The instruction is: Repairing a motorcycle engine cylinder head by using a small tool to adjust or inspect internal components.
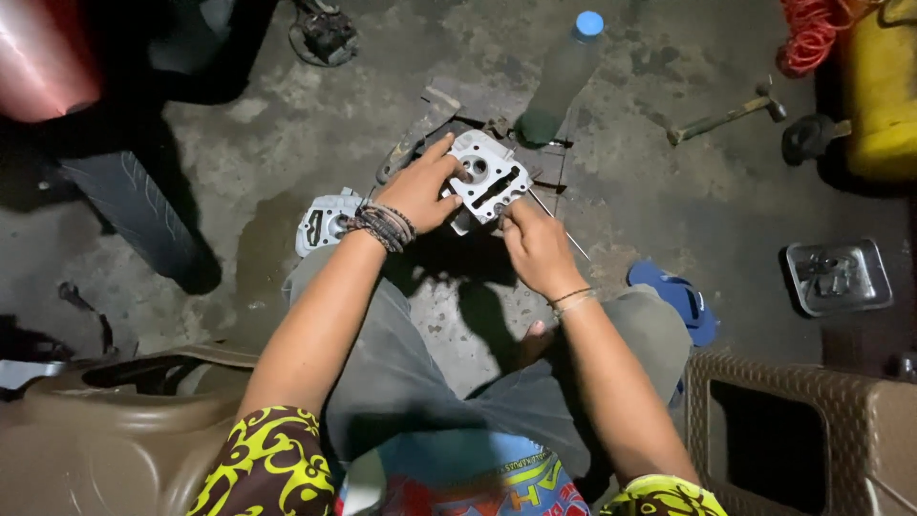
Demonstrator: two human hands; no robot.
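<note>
I hold a pale metal engine cylinder head (489, 177) over the concrete floor in front of my knees. My left hand (420, 189), with dark bracelets on the wrist, grips its left side with the fingers over the top. My right hand (537, 247) holds its lower right edge with the fingers curled against it. A second, similar metal engine part (323, 223) lies on the floor just left of my left wrist. A thin metal rod (564, 231) lies on the floor by my right hand.
A plastic bottle with a blue cap (564, 72) stands behind the part. A hammer (728, 117) and a yellow container (879, 91) are at the far right, with a metal tray (839, 277) nearer. A blue sandal (678, 296) is by my right knee. Another person's leg (143, 215) stands left.
</note>
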